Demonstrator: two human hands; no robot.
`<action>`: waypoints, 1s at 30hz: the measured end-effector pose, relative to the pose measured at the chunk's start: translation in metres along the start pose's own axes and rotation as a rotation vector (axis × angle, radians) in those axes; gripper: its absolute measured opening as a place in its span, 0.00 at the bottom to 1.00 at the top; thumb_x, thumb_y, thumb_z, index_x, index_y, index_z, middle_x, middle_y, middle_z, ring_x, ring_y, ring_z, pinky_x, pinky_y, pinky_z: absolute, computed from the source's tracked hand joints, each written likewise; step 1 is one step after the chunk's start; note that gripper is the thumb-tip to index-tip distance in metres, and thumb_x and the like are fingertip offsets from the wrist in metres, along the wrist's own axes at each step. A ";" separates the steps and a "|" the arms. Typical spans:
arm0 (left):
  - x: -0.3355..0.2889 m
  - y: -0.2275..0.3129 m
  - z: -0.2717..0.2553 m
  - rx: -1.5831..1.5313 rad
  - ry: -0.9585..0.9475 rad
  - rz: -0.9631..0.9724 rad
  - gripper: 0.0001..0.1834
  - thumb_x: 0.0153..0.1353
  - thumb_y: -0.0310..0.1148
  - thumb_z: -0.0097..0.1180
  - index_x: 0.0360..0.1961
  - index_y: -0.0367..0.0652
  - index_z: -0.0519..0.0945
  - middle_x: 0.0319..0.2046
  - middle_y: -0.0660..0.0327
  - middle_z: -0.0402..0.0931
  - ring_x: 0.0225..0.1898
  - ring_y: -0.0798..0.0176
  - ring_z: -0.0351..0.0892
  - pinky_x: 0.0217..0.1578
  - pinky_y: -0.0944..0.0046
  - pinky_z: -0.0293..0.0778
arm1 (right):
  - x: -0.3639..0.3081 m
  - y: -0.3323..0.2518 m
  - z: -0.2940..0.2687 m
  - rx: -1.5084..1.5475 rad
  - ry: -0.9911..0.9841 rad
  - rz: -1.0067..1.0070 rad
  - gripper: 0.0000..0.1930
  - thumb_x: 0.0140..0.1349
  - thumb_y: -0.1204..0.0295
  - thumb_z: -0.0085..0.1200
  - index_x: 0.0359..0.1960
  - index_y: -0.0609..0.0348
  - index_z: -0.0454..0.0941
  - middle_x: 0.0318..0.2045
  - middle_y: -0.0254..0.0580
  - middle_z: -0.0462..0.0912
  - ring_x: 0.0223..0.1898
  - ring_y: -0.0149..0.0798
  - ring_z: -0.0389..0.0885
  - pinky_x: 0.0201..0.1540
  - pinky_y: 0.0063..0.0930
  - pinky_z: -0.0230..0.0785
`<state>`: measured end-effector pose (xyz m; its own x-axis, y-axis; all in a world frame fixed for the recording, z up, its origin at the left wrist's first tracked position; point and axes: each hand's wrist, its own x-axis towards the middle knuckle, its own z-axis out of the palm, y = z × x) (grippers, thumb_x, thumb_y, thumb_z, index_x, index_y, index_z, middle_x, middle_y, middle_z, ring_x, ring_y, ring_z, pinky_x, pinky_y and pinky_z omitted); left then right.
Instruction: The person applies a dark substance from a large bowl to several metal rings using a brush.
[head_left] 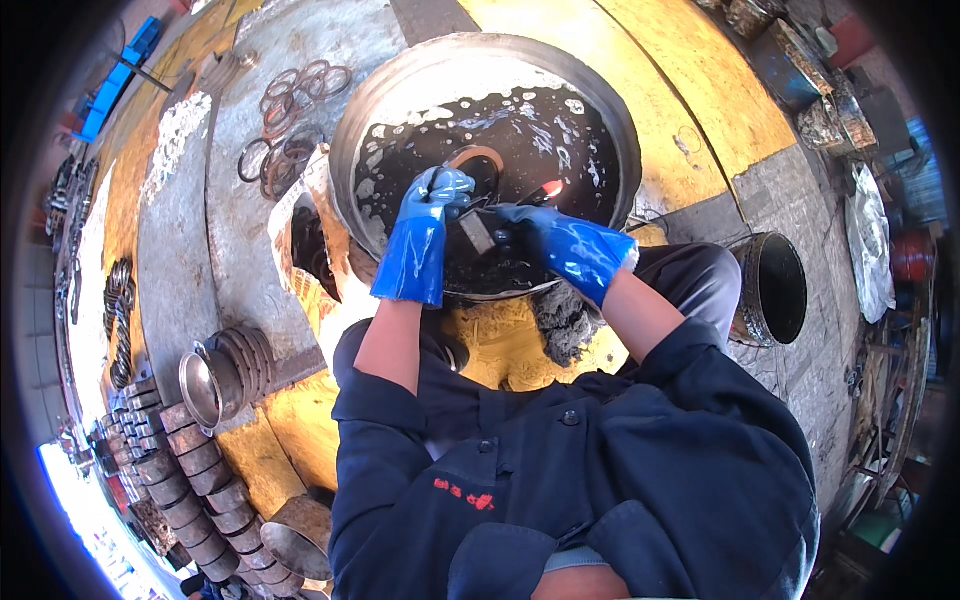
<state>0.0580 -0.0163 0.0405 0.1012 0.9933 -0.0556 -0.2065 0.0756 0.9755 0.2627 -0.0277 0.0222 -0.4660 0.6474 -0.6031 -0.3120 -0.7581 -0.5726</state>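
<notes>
Work looks to be midway at best: one brown ring (482, 153) is in hand, held above the dark liquid (585, 165) in the big round basin (349, 120), and it doesn't appear finished. The left hand (440, 193), gloved in blue, has its fingers closed on the ring's near side. The right hand (540, 232) is curled & blurred, seemingly gripping a red-tipped tool (545, 191) (exact finger positions, can't tell). A grey block (477, 233) sits betw. the two hands; which one supports it, if either, is unclear.

As for what's left: loose rings (283, 103) lie on the floor L of the basin, w/ more dark rings (242, 160) just below them. Can't tell which are done & which are waiting. No visible mark separates the two.

Around: an open sack (284, 235) w/ dark contents stands right up against the basin's L side, so it crowds the left arm a bit. A dark fibrous lump (565, 325) is at the basin's near edge, betw. the legs. An open bucket (745, 290) is by the R knee; stacked metal cylinders (195, 465) fill the lower L, well apart from the hands. Foam & glare hide whatever's under the surface.
</notes>
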 end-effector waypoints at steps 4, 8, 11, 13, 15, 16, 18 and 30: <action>-0.005 0.000 -0.028 -0.084 0.154 -0.004 0.17 0.68 0.44 0.51 0.46 0.40 0.78 0.42 0.56 0.83 0.39 0.62 0.83 0.37 0.68 0.74 | -0.017 -0.004 -0.013 -0.263 0.165 -0.265 0.14 0.64 0.66 0.58 0.47 0.62 0.80 0.39 0.40 0.84 0.33 0.31 0.82 0.34 0.27 0.75; 0.004 -0.002 -0.028 -0.423 0.201 -0.124 0.22 0.69 0.51 0.48 0.50 0.42 0.76 0.47 0.53 0.81 0.42 0.58 0.82 0.39 0.61 0.77 | -0.023 -0.008 -0.007 -0.269 0.181 -0.405 0.17 0.67 0.60 0.55 0.47 0.62 0.79 0.37 0.39 0.84 0.33 0.30 0.81 0.35 0.25 0.75; 0.007 -0.012 -0.024 -0.593 0.147 -0.184 0.27 0.69 0.57 0.42 0.50 0.44 0.74 0.51 0.52 0.78 0.45 0.55 0.80 0.40 0.56 0.77 | -0.025 -0.021 -0.002 -0.529 0.232 -0.231 0.23 0.66 0.54 0.54 0.48 0.64 0.79 0.36 0.38 0.84 0.34 0.30 0.79 0.39 0.23 0.71; 0.000 -0.011 -0.035 -0.689 0.162 -0.240 0.23 0.69 0.53 0.47 0.50 0.45 0.75 0.49 0.49 0.80 0.45 0.52 0.81 0.38 0.55 0.78 | -0.055 -0.029 0.038 -0.368 0.143 -0.367 0.20 0.66 0.56 0.55 0.46 0.62 0.81 0.31 0.35 0.83 0.29 0.28 0.76 0.33 0.23 0.67; 0.002 -0.008 -0.032 -0.529 0.145 -0.262 0.22 0.68 0.52 0.50 0.49 0.44 0.76 0.50 0.50 0.80 0.46 0.52 0.81 0.39 0.56 0.78 | -0.055 -0.039 0.028 -0.695 0.162 -0.339 0.17 0.66 0.57 0.56 0.42 0.59 0.83 0.28 0.35 0.83 0.28 0.27 0.76 0.32 0.23 0.67; 0.002 -0.007 -0.031 -0.366 0.133 -0.286 0.22 0.67 0.50 0.52 0.49 0.42 0.77 0.50 0.51 0.80 0.47 0.53 0.81 0.40 0.57 0.78 | -0.062 -0.047 0.034 -0.736 0.248 -0.263 0.17 0.65 0.57 0.56 0.43 0.59 0.83 0.28 0.37 0.83 0.31 0.26 0.78 0.35 0.21 0.69; -0.001 -0.003 -0.016 0.098 0.115 -0.081 0.25 0.65 0.49 0.54 0.52 0.39 0.75 0.51 0.50 0.79 0.49 0.52 0.80 0.45 0.56 0.76 | -0.044 -0.053 -0.002 -0.812 0.259 -0.302 0.18 0.64 0.56 0.57 0.43 0.59 0.83 0.29 0.37 0.84 0.32 0.28 0.79 0.36 0.23 0.70; -0.010 0.015 0.004 1.196 -0.329 0.285 0.21 0.55 0.41 0.62 0.49 0.45 0.79 0.45 0.53 0.80 0.48 0.49 0.79 0.49 0.55 0.74 | -0.020 -0.044 0.018 -2.017 0.218 -0.688 0.11 0.55 0.62 0.57 0.39 0.47 0.82 0.40 0.40 0.84 0.44 0.48 0.81 0.46 0.38 0.75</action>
<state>0.0575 -0.0255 0.0563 0.4692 0.8799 0.0745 0.7250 -0.4320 0.5365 0.2709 -0.0082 0.0693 -0.5694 0.8207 -0.0470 0.8038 0.5439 -0.2410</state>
